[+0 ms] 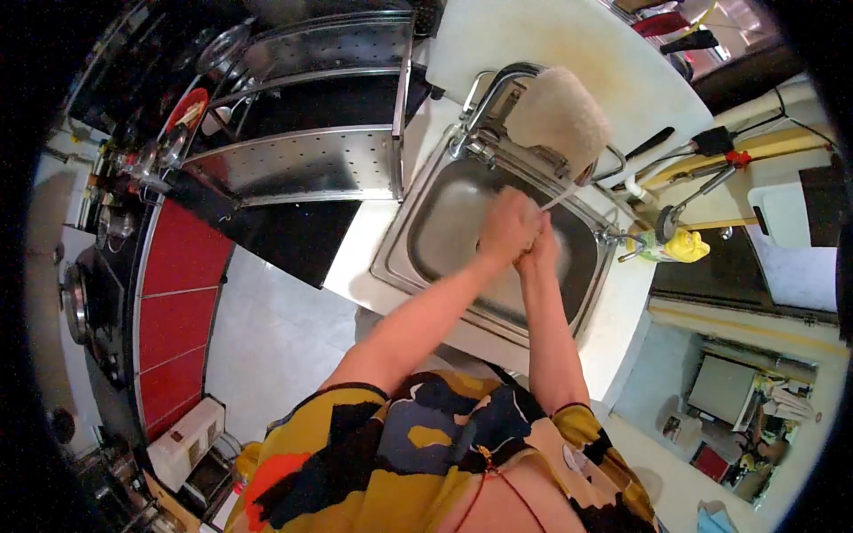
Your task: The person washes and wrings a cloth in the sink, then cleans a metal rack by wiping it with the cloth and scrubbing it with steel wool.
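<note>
My left hand [511,224] and my right hand [538,247] meet over the basin of a stainless steel sink [435,222]. Both look closed and pressed against each other. The left one is slightly blurred, and whatever lies between them is hidden. A thin whitish streak [560,197] runs down to the hands from the upper right; I cannot tell whether it is water or a cord. Behind the basin, a pale cloth [560,115] hangs over metal bars. A chrome tap [480,149] stands at the sink's back left corner.
Left of the sink stands a perforated metal rack [302,164]. A large whitish board [569,35] lies behind the sink. On the right are a yellow-capped bottle [680,246] and a black-handled knife [651,142]. Red cabinet fronts [182,306] line the left side.
</note>
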`<move>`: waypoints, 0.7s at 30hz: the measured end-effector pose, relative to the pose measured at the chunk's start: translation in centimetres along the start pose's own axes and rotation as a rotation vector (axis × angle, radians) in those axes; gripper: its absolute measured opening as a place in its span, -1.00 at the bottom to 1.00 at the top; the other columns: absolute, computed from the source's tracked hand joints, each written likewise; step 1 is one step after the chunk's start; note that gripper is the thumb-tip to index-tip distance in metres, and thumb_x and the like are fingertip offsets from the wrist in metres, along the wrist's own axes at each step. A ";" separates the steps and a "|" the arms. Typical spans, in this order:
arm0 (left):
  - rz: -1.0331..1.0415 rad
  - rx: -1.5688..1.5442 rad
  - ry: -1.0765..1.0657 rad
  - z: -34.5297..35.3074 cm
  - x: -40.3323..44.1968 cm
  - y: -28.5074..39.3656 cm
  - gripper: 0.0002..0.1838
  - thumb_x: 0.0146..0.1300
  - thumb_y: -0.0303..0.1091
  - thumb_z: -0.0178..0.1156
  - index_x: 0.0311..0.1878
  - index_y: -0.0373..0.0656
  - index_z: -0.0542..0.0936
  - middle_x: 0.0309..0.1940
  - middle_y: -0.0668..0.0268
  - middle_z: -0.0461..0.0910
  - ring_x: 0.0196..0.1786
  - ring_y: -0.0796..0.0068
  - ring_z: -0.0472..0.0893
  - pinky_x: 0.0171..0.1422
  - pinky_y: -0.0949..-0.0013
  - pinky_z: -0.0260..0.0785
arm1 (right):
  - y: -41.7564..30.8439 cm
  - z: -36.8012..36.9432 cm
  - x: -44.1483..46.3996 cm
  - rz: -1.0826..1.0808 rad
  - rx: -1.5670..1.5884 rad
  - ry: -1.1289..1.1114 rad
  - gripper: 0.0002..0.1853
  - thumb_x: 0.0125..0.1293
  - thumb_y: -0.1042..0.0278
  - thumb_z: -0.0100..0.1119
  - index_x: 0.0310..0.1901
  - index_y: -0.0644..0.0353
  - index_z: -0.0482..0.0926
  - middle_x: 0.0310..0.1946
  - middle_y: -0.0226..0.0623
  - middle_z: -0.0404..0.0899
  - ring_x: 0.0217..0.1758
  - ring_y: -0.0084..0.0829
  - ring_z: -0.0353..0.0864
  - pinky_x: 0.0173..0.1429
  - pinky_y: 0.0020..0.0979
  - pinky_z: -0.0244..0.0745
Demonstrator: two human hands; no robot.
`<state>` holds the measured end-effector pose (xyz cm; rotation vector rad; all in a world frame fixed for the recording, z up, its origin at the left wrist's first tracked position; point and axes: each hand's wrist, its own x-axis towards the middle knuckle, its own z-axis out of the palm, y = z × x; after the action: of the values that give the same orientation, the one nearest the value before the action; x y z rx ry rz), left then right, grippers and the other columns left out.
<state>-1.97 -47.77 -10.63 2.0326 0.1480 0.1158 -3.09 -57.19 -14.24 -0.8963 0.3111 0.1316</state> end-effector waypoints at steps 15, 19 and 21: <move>0.272 0.052 -0.021 1.1 -4.4 2.0 -0.60 0.14 -0.13 0.15 -0.03 -0.17 0.48 0.05 0.02 0.45 0.03 -0.04 0.48 0.08 0.09 0.32 | -1.8 -2.9 0.7 0.225 0.262 -0.336 -0.65 0.40 0.05 -0.09 -0.05 0.17 0.46 -0.12 -0.28 0.55 -0.09 -0.29 0.54 0.03 -0.26 0.45; -0.050 -0.047 -0.260 0.8 -1.0 0.8 -0.56 0.16 -0.08 0.16 0.00 -0.18 0.48 0.13 0.08 0.37 0.18 0.02 0.37 0.18 -0.10 0.27 | -1.7 0.0 -0.9 0.099 0.064 0.266 -0.64 0.43 0.09 -0.13 0.02 0.20 0.43 -0.11 -0.29 0.54 -0.01 -0.32 0.53 0.06 -0.28 0.46; 0.039 0.040 -0.185 3.3 0.4 -2.5 -0.60 0.22 -0.07 0.11 -0.03 -0.17 0.49 0.00 0.14 0.47 0.10 0.12 0.46 0.15 0.03 0.31 | -1.6 0.1 -0.7 0.096 0.064 0.249 -0.65 0.42 0.12 -0.11 0.03 0.22 0.42 -0.11 -0.29 0.54 -0.02 -0.32 0.53 0.04 -0.26 0.46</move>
<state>-1.18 -49.51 -14.31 2.0746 -0.0062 -0.0516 -3.32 -58.10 -12.73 -0.8354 0.5873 0.0983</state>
